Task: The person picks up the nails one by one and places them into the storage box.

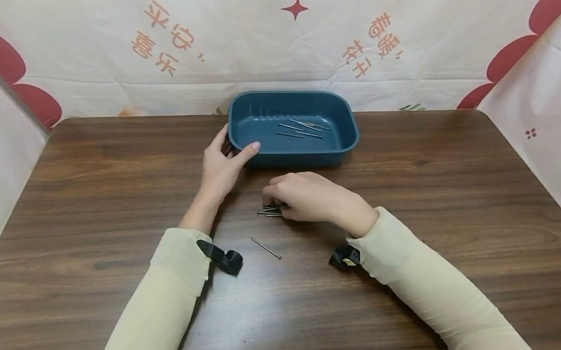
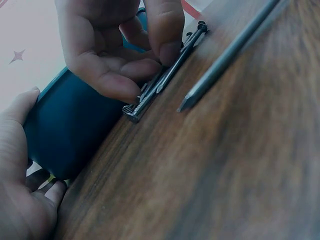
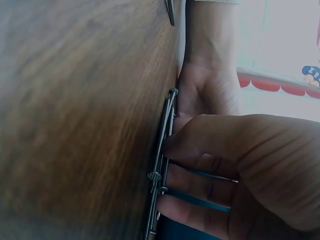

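Observation:
A blue plastic bin point(image 1: 291, 159) stands at the back of the table with several nails point(image 1: 301, 129) lying on its floor. My left hand point(image 1: 219, 168) grips its left end, thumb over the rim and fingers against the outer wall. In front of the bin, my right hand point(image 1: 316, 198) pinches at a small bundle of metal nails point(image 1: 268, 212) low over the wood. The right wrist view shows the thumb and curled fingers against these nails point(image 3: 161, 145), some heads sticking out. One loose nail point(image 1: 266, 248) lies nearer me, between the wrists.
The brown wooden table point(image 1: 104, 223) extends on both sides of the arms. A printed white cloth point(image 1: 249, 30) hangs right behind its back edge. Black wrist cameras point(image 1: 230, 261) jut inward from both cuffs, low over the table.

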A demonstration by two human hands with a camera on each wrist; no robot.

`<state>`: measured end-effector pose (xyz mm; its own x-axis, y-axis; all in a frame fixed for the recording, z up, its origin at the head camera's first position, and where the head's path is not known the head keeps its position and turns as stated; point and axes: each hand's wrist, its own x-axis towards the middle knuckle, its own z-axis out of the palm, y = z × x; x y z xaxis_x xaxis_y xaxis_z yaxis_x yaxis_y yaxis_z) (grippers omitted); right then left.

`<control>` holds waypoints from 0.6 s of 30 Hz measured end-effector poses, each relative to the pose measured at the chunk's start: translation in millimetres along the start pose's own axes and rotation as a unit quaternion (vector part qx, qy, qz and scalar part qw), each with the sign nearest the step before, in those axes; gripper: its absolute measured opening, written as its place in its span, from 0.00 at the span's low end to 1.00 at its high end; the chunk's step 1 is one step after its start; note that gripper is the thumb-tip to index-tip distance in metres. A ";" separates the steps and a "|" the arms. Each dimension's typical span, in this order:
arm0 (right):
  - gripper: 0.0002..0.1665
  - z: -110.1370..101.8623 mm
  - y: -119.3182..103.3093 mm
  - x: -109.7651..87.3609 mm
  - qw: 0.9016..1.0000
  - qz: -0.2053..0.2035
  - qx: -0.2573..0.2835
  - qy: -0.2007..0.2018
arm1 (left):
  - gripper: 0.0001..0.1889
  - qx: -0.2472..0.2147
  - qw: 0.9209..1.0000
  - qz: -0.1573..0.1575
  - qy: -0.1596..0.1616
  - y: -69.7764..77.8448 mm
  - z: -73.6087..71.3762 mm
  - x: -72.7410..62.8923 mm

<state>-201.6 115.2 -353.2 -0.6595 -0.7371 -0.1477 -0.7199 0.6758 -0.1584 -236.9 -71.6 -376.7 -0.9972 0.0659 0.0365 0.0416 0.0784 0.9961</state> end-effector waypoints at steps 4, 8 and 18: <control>0.10 1.0 0.2 0.4 1.000 -0.003 -0.006 0.007 | 0.41 0.001 1.000 0.005 -0.001 -1.2 0.0 0.4; 0.11 1.3 0.3 0.5 1.000 -0.006 -0.009 0.017 | 0.41 0.001 1.000 0.004 -0.001 -0.6 -0.2 0.1; 0.12 0.4 1.3 -0.2 0.999 -0.013 -0.014 0.026 | 0.42 0.000 1.000 0.003 0.002 0.0 -0.3 1.2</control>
<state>-202.3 116.2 -353.8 -0.6505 -0.7537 -0.0936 -0.7418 0.6570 -0.1344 -238.1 -71.9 -376.6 -0.9971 0.0631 0.0429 0.0478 0.0778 0.9958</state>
